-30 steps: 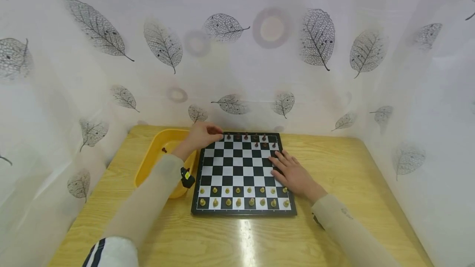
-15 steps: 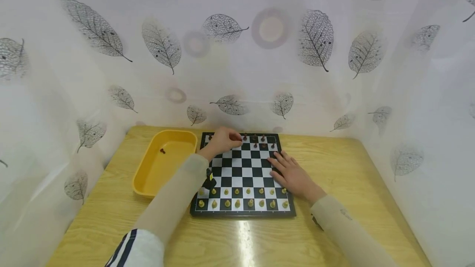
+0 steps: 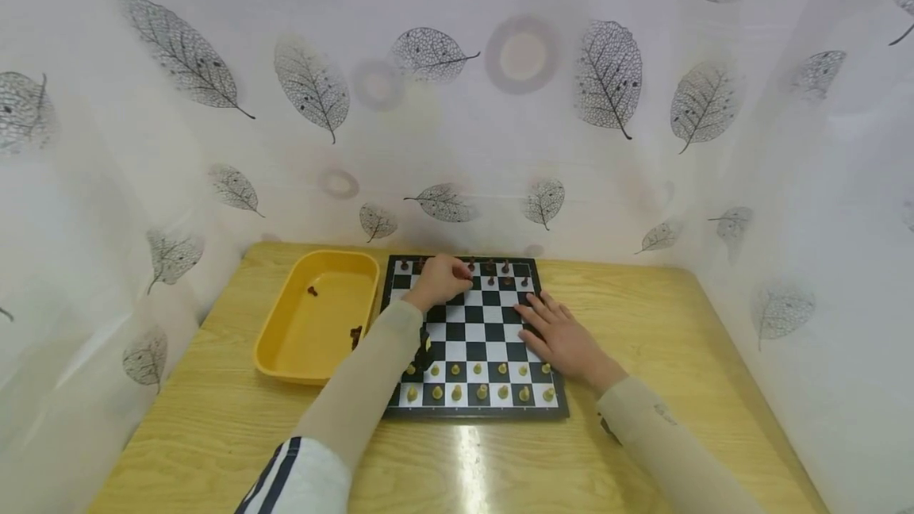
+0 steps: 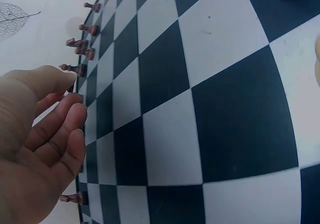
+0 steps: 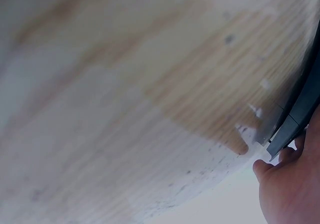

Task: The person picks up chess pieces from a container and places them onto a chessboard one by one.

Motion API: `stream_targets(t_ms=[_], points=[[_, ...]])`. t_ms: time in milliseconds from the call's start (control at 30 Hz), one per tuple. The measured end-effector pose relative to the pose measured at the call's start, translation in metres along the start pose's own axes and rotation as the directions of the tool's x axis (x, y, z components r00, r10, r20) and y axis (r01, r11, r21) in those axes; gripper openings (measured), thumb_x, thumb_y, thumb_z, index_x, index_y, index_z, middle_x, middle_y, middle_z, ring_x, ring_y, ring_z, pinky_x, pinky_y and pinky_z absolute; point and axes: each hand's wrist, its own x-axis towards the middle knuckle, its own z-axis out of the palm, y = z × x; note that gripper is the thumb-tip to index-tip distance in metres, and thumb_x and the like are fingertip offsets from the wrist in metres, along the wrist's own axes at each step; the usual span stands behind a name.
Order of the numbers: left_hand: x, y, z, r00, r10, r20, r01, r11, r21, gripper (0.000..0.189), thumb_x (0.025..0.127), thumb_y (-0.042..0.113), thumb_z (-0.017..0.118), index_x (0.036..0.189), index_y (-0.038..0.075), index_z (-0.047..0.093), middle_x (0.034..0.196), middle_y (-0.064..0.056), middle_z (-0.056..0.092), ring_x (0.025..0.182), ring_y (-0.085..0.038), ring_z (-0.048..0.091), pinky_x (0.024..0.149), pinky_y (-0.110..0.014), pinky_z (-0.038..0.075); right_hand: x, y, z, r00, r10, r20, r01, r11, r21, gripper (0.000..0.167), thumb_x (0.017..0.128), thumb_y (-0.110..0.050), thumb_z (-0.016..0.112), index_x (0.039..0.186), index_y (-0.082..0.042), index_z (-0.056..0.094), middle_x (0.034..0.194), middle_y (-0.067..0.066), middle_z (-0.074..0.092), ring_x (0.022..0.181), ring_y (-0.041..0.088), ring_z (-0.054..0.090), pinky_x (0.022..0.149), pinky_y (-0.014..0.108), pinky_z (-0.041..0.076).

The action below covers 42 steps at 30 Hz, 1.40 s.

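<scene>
The chessboard (image 3: pixel 474 331) lies in the middle of the table in the head view. My left hand (image 3: pixel 437 282) reaches over its far rows, thumb and forefinger pinching a dark brown chess piece (image 4: pixel 71 89) that the fingertips mostly cover. Close beyond them stands another brown piece (image 4: pixel 75 69). More brown pieces line the far edge, with brown pawns (image 3: pixel 524 281) before them at the right. My right hand (image 3: pixel 567 343) rests on the board's right edge, fingers spread and fairly straight. Pale yellow pieces (image 3: pixel 482 392) fill the two near rows, partly hidden by my left forearm.
A yellow tray (image 3: pixel 266 339) stands left of the board, with a few brown pieces (image 3: pixel 355 335) inside. The wooden table (image 3: pixel 643 300) runs on to the right and in front. A leaf-patterned curtain (image 3: pixel 457 125) closes off the back and sides.
My left hand has moved right along the far rows from the board's far left corner, and slightly nearer. It uncovers the tray and the far left pieces. The right hand stays put.
</scene>
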Motion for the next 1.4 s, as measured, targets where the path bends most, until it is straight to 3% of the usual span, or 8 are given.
stream_targets(t_ms=[300,1100,1400], points=[[0.004,0.003,0.008,0.999,-0.051,-0.009,0.051,0.999,-0.012,0.017,0.096,0.014,0.075,0.111,0.009,0.081,0.111,-0.01,0.076,0.099,-0.025,0.067,0.087,-0.04,0.058,0.0,-0.001,-0.002,1.0,0.002,0.005,-0.002,1.0,0.0,0.063,0.111,-0.055,0.037,0.165,-0.021,0.038,0.174,0.012,0.028,0.163,0.041,0.018,0.128,0.063,0.024],[0.016,0.007,0.018,0.996,-0.066,-0.053,0.069,0.996,0.057,0.013,0.094,0.012,0.077,0.105,0.009,0.084,0.113,-0.009,0.08,0.105,-0.028,0.07,0.096,-0.044,0.057,0.002,0.001,0.0,1.0,0.003,-0.002,-0.003,1.0,0.018,0.063,0.111,-0.055,0.037,0.165,-0.022,0.037,0.175,0.011,0.027,0.163,0.04,0.016,0.129,0.063,0.023],[0.019,0.004,0.018,0.997,-0.069,-0.029,0.071,0.995,0.064,0.015,0.094,0.014,0.077,0.106,0.009,0.084,0.111,-0.009,0.08,0.111,-0.03,0.069,0.101,-0.044,0.055,0.002,0.001,0.0,1.0,0.002,0.003,-0.002,1.0,0.02,0.063,0.111,-0.055,0.038,0.165,-0.022,0.038,0.174,0.011,0.028,0.163,0.04,0.016,0.128,0.064,0.023]])
